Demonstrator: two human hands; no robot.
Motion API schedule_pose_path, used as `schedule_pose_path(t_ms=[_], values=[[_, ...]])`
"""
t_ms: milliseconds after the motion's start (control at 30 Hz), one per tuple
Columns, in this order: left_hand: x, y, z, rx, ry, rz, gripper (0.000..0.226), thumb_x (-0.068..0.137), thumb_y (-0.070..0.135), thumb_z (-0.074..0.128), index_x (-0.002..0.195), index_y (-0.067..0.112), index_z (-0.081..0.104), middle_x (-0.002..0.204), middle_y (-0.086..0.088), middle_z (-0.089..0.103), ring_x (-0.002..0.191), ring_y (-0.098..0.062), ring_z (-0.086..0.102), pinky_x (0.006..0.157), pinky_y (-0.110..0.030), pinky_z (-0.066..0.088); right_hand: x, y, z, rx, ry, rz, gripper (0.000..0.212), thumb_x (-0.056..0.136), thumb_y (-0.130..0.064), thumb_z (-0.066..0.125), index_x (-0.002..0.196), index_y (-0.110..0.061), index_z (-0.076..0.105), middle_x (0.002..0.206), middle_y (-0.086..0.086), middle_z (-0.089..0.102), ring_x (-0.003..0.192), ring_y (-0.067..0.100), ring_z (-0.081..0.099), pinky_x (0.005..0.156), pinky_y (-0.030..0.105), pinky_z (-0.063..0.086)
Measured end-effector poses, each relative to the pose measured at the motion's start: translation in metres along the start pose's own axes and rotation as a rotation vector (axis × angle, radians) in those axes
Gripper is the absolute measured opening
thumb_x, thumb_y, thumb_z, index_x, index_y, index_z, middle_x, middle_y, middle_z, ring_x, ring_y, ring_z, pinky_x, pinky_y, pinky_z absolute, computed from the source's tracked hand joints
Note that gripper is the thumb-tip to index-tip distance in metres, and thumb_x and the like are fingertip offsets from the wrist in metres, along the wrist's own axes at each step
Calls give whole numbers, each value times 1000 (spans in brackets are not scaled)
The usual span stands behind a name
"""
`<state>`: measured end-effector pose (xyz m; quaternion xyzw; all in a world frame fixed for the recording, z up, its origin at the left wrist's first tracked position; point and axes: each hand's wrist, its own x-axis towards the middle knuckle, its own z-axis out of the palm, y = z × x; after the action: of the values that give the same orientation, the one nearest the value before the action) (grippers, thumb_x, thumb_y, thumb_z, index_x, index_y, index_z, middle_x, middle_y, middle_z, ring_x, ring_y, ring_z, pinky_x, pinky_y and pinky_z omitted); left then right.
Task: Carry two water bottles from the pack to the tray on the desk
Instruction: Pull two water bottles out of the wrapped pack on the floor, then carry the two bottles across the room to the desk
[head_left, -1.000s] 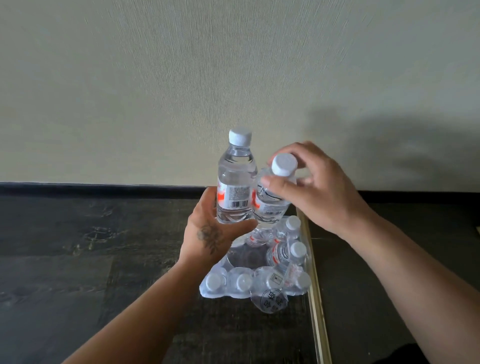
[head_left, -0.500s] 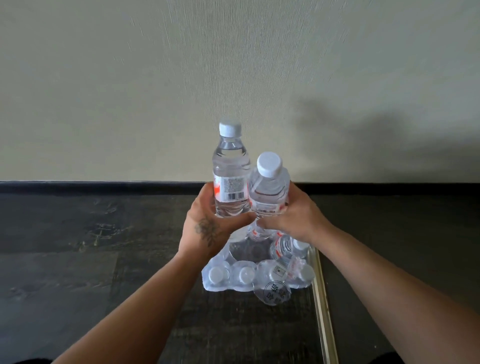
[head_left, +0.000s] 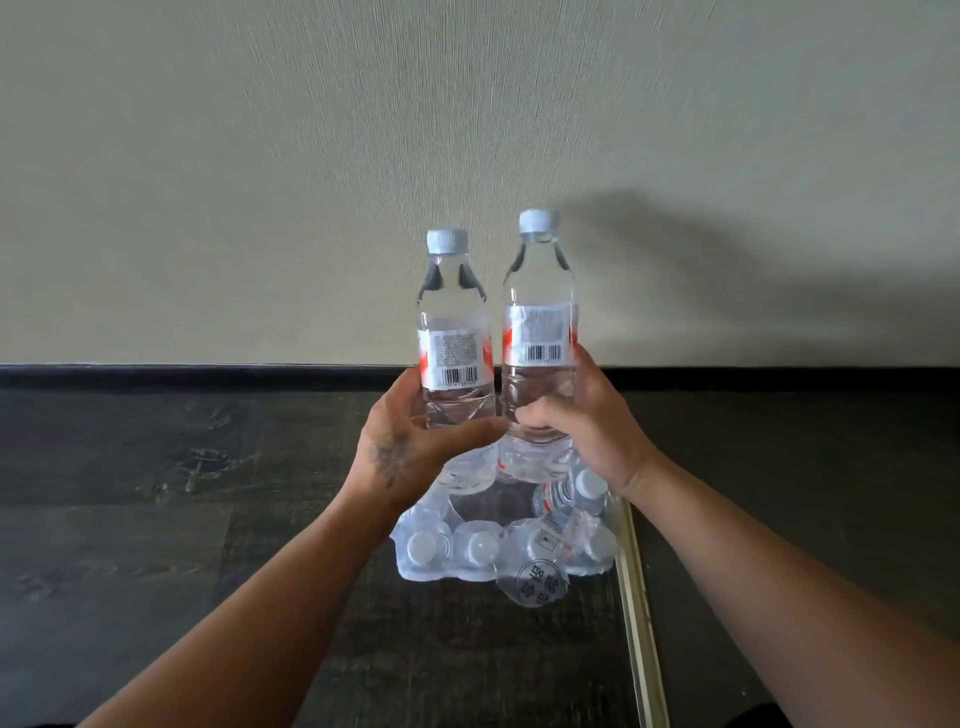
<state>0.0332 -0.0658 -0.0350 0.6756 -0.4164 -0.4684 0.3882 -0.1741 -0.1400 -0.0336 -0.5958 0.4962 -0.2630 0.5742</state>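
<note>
Two clear water bottles with white caps and red-and-white labels stand upright side by side in the air above the pack. My left hand grips the lower body of the left bottle. My right hand grips the lower body of the right bottle, which is held slightly higher. Below them on the dark floor lies the torn plastic-wrapped pack with several capped bottles still in it. No tray or desk is in view.
A dark wood-grain floor meets a pale textured wall along a black baseboard. A thin light metal strip runs along the floor just right of the pack.
My right hand slid from the cap down to the second bottle's body, and that bottle went from tilted to upright. Both bottles have risen above the pack.
</note>
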Motion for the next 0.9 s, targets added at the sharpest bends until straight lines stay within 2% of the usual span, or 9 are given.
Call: schedule_pose_path(t_ms=[100,167,333,433,533,600,733,833,900], values=[[-3,3,0,-54,-25,-61,57,74,39,102,122,35,73,109,17,88,94,-3,86,77,-25,66,-1,-1,4,87,-4,20,64,66,-30,76,127,-15,65,104,5,78,103,24,74,95,36,52],[-4,6,-2,-86,-39,-83,54,76,40,100,123,32,74,109,12,89,92,-7,86,78,-34,66,-1,0,7,101,-18,21,61,66,-31,75,123,-13,67,108,12,77,108,28,73,98,39,51],[-10,22,-6,-197,-47,-106,53,72,45,92,120,29,78,108,12,90,94,-4,86,81,-33,60,0,-4,12,107,-49,31,38,69,-33,72,108,-28,72,99,-7,79,99,8,74,97,41,49],[-20,36,-10,-267,-42,-124,59,67,51,93,120,30,79,111,8,89,98,-10,87,82,-37,62,-10,-23,11,126,-54,17,43,72,-33,72,113,-22,71,103,0,78,104,22,74,99,47,53],[-43,57,-20,-304,-30,-121,65,63,56,91,120,30,76,109,8,88,96,-8,86,68,-21,66,-33,-51,6,213,-55,48,45,73,-28,73,114,-10,68,104,13,73,108,45,68,105,66,51],[-68,78,-32,-327,-24,-138,67,62,58,91,121,30,73,108,10,87,95,-7,86,62,-18,66,-57,-79,2,255,-62,84,40,73,-25,72,110,-12,68,100,15,70,100,40,69,98,61,54],[-130,139,-65,-309,-12,-184,84,55,74,95,125,34,71,115,9,87,100,-13,87,84,-37,66,-113,-148,-9,262,-101,148,45,71,-26,73,111,-7,67,99,17,73,93,26,75,82,36,64],[-184,202,-90,-312,-3,-205,83,55,77,95,122,34,74,117,3,87,101,-17,87,83,-37,68,-157,-212,-16,249,-140,176,56,71,-25,74,122,-2,65,108,29,71,97,30,75,84,39,64],[-221,249,-105,-320,-7,-214,73,59,73,96,118,35,77,115,3,88,99,-15,87,76,-29,69,-186,-259,-19,241,-151,198,59,68,-26,75,124,-7,65,102,17,76,94,24,76,80,36,63]])
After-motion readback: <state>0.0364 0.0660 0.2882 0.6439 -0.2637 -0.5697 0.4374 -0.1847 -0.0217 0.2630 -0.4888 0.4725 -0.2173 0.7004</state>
